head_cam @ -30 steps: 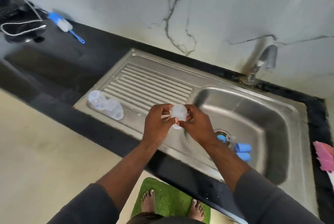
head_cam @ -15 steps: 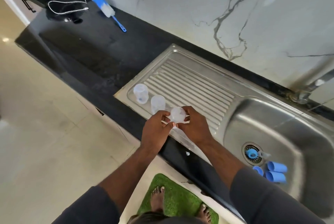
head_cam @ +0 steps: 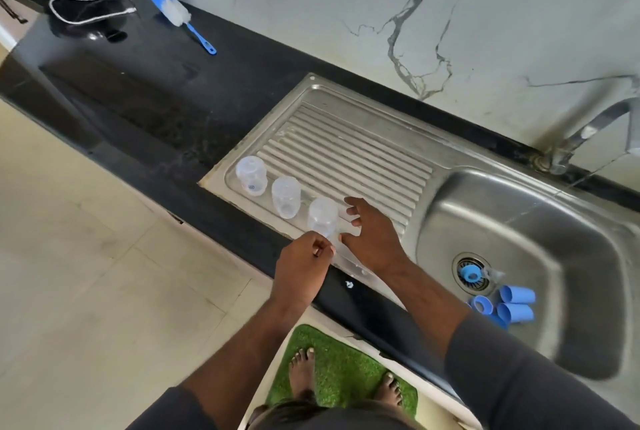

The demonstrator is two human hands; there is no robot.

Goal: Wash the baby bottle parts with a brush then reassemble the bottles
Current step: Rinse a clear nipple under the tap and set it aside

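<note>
The third clear bottle (head_cam: 322, 218) stands on the drainboard (head_cam: 346, 152) in line with two other bottles (head_cam: 285, 197), probably set there to drain. My right hand (head_cam: 372, 239) hovers just right of it, fingers (head_cam: 353, 202) spread. My left hand (head_cam: 304, 263) curls at its base, but I cannot tell if it touches. The blue bottle parts (head_cam: 512, 308) lie in the basin (head_cam: 519, 221).

Black counter (head_cam: 145, 100) in front of me w/ steel sink (head_cam: 519, 221) set in. On sink's drainboard (head_cam: 346, 152): 3 clear bottles (head_cam: 286, 196) in a row, front-left edge. In sink's basin by drain: blue parts (head_cam: 512, 305). Well left of sink, on bare counter: blue brush (head_cam: 173, 12), white cable (head_cam: 90, 10).
</note>
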